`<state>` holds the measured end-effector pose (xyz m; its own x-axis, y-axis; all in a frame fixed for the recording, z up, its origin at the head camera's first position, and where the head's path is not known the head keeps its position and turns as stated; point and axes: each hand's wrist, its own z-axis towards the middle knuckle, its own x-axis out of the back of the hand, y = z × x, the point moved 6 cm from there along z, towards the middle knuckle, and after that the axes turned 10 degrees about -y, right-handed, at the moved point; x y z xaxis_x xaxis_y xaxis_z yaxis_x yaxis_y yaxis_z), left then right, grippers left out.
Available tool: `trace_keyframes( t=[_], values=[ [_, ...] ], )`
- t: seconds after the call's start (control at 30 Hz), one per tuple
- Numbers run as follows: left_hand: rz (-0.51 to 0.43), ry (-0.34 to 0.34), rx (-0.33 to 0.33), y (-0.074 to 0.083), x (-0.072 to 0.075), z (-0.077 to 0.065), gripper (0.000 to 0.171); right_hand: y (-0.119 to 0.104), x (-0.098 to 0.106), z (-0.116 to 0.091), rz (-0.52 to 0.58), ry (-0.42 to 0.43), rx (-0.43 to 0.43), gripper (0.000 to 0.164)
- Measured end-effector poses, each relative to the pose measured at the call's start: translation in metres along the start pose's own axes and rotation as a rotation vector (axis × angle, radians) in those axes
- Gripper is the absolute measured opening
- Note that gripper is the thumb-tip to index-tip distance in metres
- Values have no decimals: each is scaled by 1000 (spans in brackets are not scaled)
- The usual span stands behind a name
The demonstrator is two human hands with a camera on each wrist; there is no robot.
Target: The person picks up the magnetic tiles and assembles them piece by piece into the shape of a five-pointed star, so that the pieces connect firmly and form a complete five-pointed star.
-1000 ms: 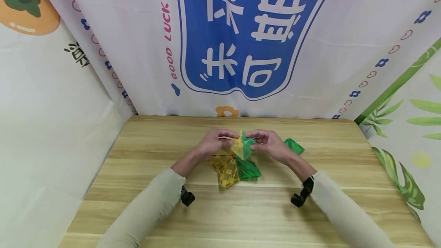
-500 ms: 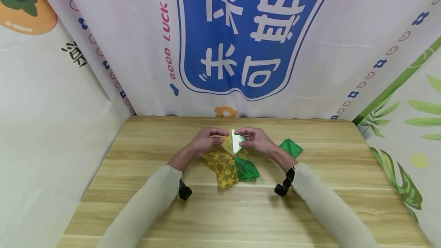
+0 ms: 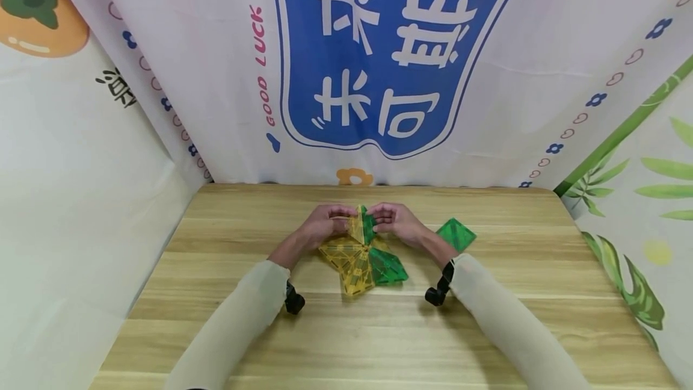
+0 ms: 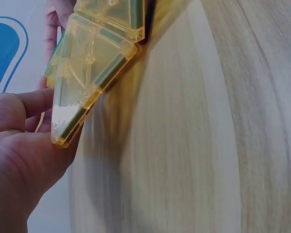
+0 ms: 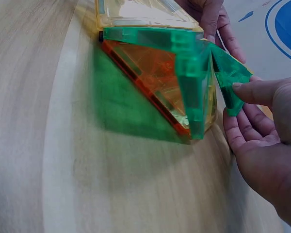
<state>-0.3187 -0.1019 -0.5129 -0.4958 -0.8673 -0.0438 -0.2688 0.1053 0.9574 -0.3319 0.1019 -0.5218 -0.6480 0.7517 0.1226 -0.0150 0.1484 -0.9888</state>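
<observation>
My left hand (image 3: 320,224) pinches a translucent yellow magnetic tile (image 3: 355,229) at the back of a small tile build. With thumb and fingertips, my right hand (image 3: 399,222) pinches a green triangular magnetic tile (image 5: 230,80) that stands against the yellow one. In front of them, several yellow tiles (image 3: 354,272) and a green tile section (image 3: 387,266) fan out around a shared middle point. Up close, the left wrist view shows a yellow triangular tile (image 4: 89,73) over the left thumb. Under the green edges in the right wrist view is an orange-red tile (image 5: 150,80).
One loose green tile (image 3: 456,234) lies on the wooden table (image 3: 368,342), right of the build and beside the right forearm. A printed cloth (image 3: 238,77) hangs behind the table's back edge, with more cloth at both sides.
Both hands have moved left with the yellow and green tiles, bringing them to the back of the build. The green tile has turned and looks narrower. The loose green tile has stayed put.
</observation>
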Motion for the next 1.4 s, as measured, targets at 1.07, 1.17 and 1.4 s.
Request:
trace_keyframes(
  t=[1.07, 1.17, 1.4],
  values=[
    [825, -177, -338, 35, -31, -7, 31, -30, -34, -87, -516, 30, 52, 39],
    [854, -197, -331, 33, -35, -3, 30, -33, -44, -98, -641, 64, 83, 39],
    [890, -208, -320, 30, -36, 0, 22, -37, -55, -110, -823, 131, 117, 39]
  ],
)
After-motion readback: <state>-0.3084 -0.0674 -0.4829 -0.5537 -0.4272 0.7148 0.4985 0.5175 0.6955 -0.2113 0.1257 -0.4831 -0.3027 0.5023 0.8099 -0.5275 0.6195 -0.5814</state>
